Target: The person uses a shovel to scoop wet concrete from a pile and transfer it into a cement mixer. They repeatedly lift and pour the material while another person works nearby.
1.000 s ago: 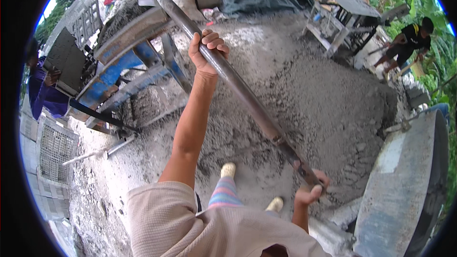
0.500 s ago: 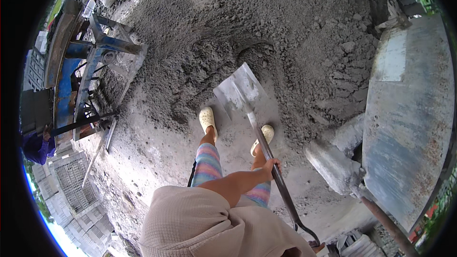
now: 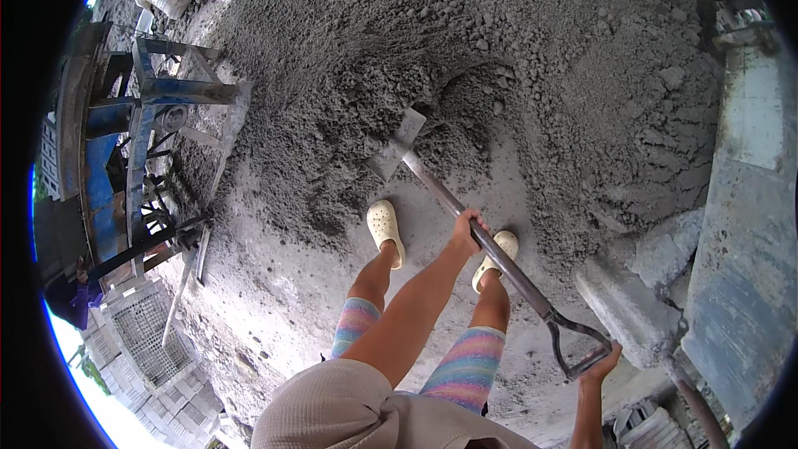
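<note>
Shovel (image 3: 515, 278), slanting through the middle of the view, from just above centre at 12 o'clock down to 4 o'clock. Has a metal blade (image 3: 409, 126) at the upper end, against the near edge of grey, grainy mix (image 3: 349, 91), and a looped handle (image 3: 555, 347) at the lower end. Is gripped by 2 bare hands: left hand (image 3: 470, 229) with fingers curled around the shaft (image 3: 436, 187), in view just beside the cream right shoe (image 3: 505, 243); right hand (image 3: 607, 362) at 4 o'clock, closed on the handle's crossbar (image 3: 587, 363).

Seems stiff and hard to break, probably heaviest toward the blade when loaded. Looks smooth along the shaft, so perhaps slippery if wet. Best held in 2 places: at the crossbar for steering, and midway along the shaft for bearing weight. Likely to twist with only 1 hold.

Hard to make out: middle of the blade, covered by mix, whether sunk in or merely topped with it. Mostly hidden: right-hand fingertips. Cut off by the dark rim: weathered metal panel (image 3: 744, 216) at 3 o'clock. Dim near the edge: blue-barred frame (image 3: 191, 91) at 10 o'clock, and another person's purple sleeve (image 3: 81, 299) at 8 o'clock.
</note>
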